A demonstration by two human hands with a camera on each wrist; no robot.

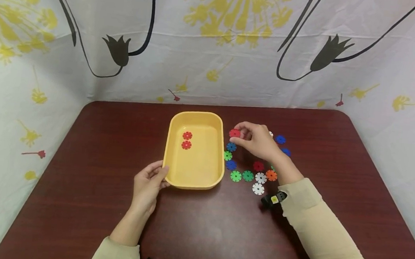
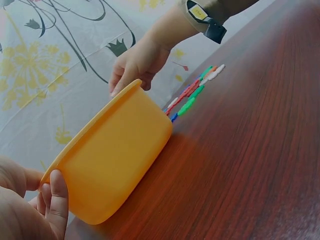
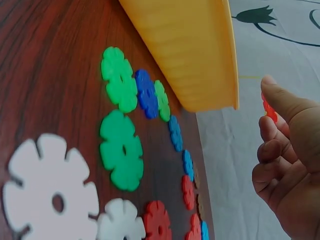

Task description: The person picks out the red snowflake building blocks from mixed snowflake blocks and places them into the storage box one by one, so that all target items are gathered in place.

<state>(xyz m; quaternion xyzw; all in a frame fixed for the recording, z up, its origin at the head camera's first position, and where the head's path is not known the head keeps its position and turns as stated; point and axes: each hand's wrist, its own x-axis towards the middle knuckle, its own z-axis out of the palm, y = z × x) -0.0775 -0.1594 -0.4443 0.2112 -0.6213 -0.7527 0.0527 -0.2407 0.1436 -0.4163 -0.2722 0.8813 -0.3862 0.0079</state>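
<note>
A yellow plastic tray (image 1: 193,173) stands on the table, with two red notched discs (image 1: 186,145) lying inside it. My left hand (image 1: 147,182) grips the tray's near left corner, thumb over the rim and fingers beneath; the left wrist view shows the tray's outer wall (image 2: 115,155). Just past the tray's right side, my right hand (image 1: 257,141) pinches a red flower-shaped disc (image 1: 234,133) between thumb and fingers, above the table. In the right wrist view that red disc (image 3: 269,108) is partly hidden by the thumb.
Right of the tray lie several loose notched discs, among them a green disc (image 1: 248,176), a white disc (image 1: 258,189), an orange disc (image 1: 271,175) and a blue disc (image 1: 280,139). Behind the dark red table (image 1: 118,138) hangs a flower-patterned cloth (image 1: 213,64).
</note>
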